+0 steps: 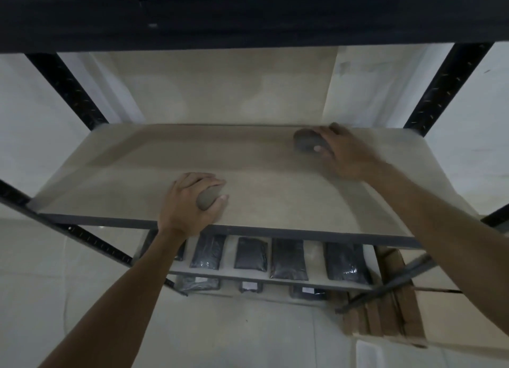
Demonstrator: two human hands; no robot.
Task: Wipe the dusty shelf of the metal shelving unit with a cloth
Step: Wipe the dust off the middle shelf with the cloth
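Note:
A beige, dusty shelf board [261, 191] of the black metal shelving unit fills the middle of the head view. My right hand [344, 152] grips a dark grey bunched cloth [304, 143] pressed onto the shelf near its back right corner; the hand is blurred. My left hand [190, 205] rests near the shelf's front edge and holds a small grey-brown wad [206, 199] between thumb and fingers. Paler and darker bands run across the board's surface.
Black perforated uprights [71, 92] [446, 86] frame the shelf, and a dark shelf [248, 12] hangs overhead. Lower shelves hold several dark plastic-wrapped packs [287, 260]. Cardboard boxes [407, 321] stand on the floor at the right. A pale wall lies behind.

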